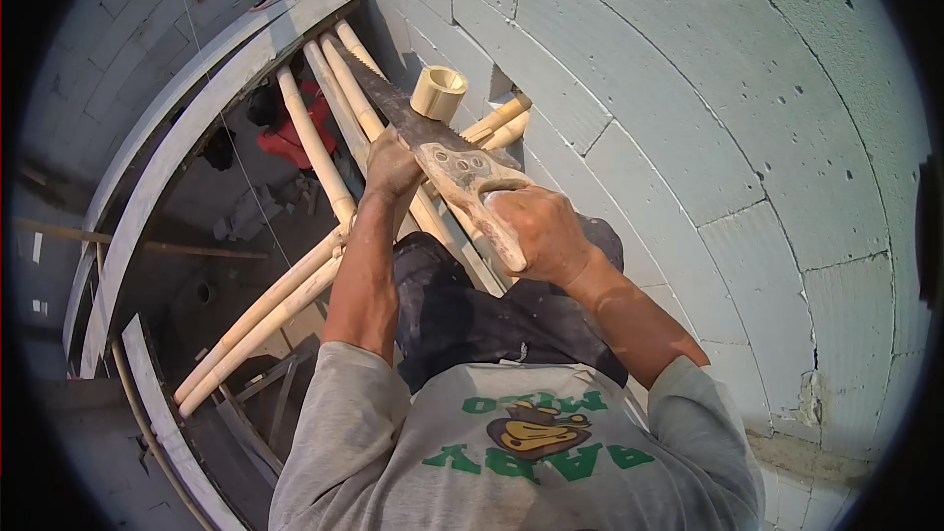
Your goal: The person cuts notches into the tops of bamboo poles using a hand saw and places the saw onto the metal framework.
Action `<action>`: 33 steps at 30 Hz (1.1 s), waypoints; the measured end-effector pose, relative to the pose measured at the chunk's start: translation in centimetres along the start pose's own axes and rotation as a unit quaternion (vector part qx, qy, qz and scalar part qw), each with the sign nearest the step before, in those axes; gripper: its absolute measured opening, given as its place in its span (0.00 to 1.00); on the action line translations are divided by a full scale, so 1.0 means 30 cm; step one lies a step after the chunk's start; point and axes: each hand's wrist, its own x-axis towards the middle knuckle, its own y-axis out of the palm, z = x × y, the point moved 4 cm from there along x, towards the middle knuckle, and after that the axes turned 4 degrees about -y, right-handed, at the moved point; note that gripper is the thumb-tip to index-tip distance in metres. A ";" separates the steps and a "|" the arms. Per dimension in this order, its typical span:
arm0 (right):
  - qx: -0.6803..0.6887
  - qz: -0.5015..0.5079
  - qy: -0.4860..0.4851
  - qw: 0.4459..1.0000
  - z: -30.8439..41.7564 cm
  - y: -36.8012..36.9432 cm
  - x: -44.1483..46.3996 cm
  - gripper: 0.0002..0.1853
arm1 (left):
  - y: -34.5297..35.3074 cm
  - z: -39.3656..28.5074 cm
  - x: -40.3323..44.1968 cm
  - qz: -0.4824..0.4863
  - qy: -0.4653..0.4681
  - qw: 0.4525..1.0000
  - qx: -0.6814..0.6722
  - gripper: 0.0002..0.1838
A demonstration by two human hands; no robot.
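Right hand (543, 228) wraps the wooden handle of a hand saw (472, 169); left hand (393, 165) curls beside the blade, can't tell what it grips. Saw sits above the bamboo scaffold (366, 110), blade aimed at its far end; a hollow bamboo piece (436, 98) shows at the toothed edge, attached or loose unclear. Best handling, probably: wrist straight, blade square to the bamboo, light full strokes, left fingers clear of the teeth. Count: one saw, one bamboo piece, two splayed poles (258, 318) off the scaffold's near-left edge, one person in red (282, 143) below.
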 end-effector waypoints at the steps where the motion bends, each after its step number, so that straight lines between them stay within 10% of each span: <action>1: -0.008 -0.013 0.008 1.000 0.007 0.050 0.076 0.10 | -0.005 0.028 0.032 0.019 0.017 1.000 0.010 0.34; 9: -0.026 -0.004 0.016 1.000 0.087 -0.154 -0.314 0.11 | -0.004 0.015 0.043 0.021 -0.026 0.999 -0.042 0.37; 15: -0.027 -0.013 -0.003 1.000 -0.012 0.018 0.045 0.10 | 0.010 0.028 0.063 0.082 -0.037 0.989 -0.121 0.24; 22: -0.029 0.014 0.005 0.999 0.075 -0.164 -0.331 0.11 | 0.001 0.017 0.057 0.054 -0.006 0.998 -0.042 0.38; 28: -0.020 0.004 0.026 0.999 -0.004 0.055 0.082 0.11 | 0.014 0.017 0.058 0.085 0.039 0.992 -0.087 0.21; 33: -0.038 0.042 0.038 0.998 0.094 -0.121 -0.316 0.10 | 0.015 0.059 0.035 0.086 -0.043 0.992 -0.078 0.37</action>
